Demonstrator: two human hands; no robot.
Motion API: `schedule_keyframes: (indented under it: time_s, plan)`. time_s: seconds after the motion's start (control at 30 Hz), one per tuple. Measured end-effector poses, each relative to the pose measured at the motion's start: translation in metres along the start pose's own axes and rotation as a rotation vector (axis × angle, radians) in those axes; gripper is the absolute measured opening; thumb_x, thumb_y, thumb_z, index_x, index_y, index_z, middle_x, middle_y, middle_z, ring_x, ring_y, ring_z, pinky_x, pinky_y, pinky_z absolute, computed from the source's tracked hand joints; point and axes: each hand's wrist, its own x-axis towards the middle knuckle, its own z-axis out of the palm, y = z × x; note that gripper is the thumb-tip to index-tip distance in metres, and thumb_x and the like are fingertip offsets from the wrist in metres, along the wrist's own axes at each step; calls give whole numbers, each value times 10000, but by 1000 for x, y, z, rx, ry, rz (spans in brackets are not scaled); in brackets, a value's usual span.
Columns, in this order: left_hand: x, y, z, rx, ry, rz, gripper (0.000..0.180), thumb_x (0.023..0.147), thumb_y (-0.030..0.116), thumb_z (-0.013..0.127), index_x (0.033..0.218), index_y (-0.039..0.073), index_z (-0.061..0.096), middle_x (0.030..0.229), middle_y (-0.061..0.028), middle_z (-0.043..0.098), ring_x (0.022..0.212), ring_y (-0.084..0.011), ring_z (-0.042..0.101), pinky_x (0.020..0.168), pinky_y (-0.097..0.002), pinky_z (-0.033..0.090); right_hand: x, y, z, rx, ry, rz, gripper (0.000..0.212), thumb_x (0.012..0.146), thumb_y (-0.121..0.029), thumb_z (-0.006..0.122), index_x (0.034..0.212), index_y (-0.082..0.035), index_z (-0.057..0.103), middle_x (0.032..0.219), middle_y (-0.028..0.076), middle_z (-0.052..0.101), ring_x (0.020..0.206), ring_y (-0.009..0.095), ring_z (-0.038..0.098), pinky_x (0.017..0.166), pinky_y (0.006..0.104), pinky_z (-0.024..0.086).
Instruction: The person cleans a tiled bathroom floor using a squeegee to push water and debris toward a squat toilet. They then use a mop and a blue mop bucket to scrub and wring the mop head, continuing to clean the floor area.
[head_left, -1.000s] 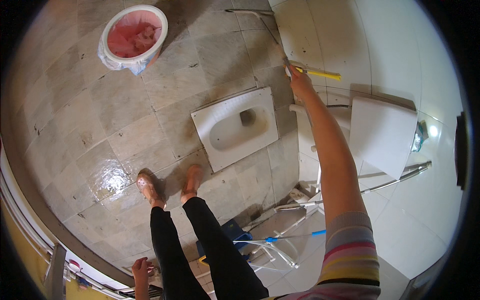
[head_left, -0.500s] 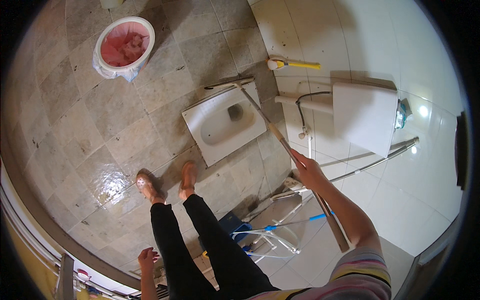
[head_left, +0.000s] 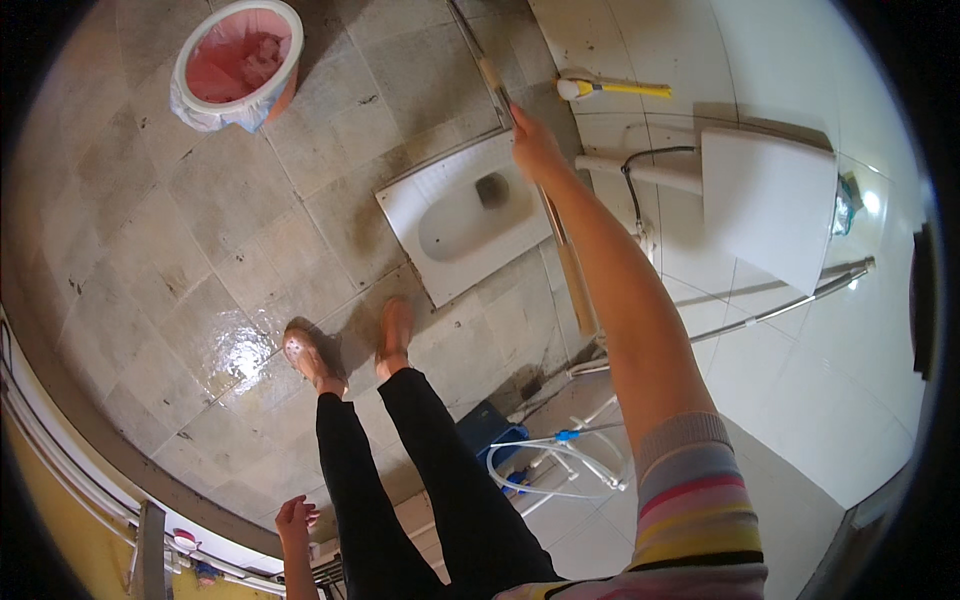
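Observation:
My right arm is stretched far forward. Its hand (head_left: pixel 535 148) is closed round a long metal pole (head_left: pixel 571 280) that slants past the far right edge of a white squat toilet (head_left: pixel 450 278). The pole's far end runs out of the top of the view, so its head is hidden; its near end lies close to the wall. Low on the left, beside my leg, hangs my left hand (head_left: pixel 297 514), fingers loosely curled and apart, with nothing in it. My feet in clogs (head_left: pixel 305 350) stand on the tiles, left of the toilet.
A bin (head_left: pixel 283 100) with a pink lining stands far left. A yellow-handled brush (head_left: pixel 630 88) and a white cistern (head_left: pixel 765 210) are at the right wall. Near my legs are a blue container (head_left: pixel 485 425) and a coiled clear hose (head_left: pixel 555 493). The floor shines wet (head_left: pixel 240 355).
My right hand has moved forward and left with the pole, its arm straightening. The pole's thin crosswise head has left the toilet's far edge and gone out of view. My left hand stays low.

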Motion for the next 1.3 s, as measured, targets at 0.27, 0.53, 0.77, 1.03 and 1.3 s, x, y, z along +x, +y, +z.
schedule_keyframes:
  time_s: [0.27,0.53,0.77,1.03,1.3]
  plan:
    - [8,32,13,65,-81,73,232,919,198,507,1054,31,595,817,-82,657,706,-158,639,590,-250,481,-206,79,-32,179,-161,415,455,938,-202,441,1379,-281,361,701,145,551,600,272,557,571,399,455]
    - [8,33,13,82,-101,65,239,919,211,517,1054,30,594,817,-81,657,705,-163,640,610,-278,497,-384,83,-91,21,-247,414,458,918,-134,470,1361,-224,399,735,214,565,619,265,562,602,366,442]
    - [1,31,5,90,-63,64,220,911,173,512,1042,20,600,831,-98,654,701,-175,642,619,-265,501,-317,77,-77,65,27,96,424,930,-107,436,1347,-183,422,831,165,622,674,221,582,633,340,458]
    - [-3,43,9,122,-48,70,230,913,195,515,1054,34,598,839,-89,655,719,-165,639,632,-271,491,-212,106,-24,120,-112,407,437,925,-175,456,1356,-219,400,794,219,594,713,349,594,645,414,460]
    - [-1,41,20,119,-93,66,241,917,202,510,1062,29,595,840,-86,656,728,-162,641,633,-272,488,-409,106,-117,-9,-320,482,453,925,-123,460,1363,-226,400,832,231,589,716,294,592,651,362,454]
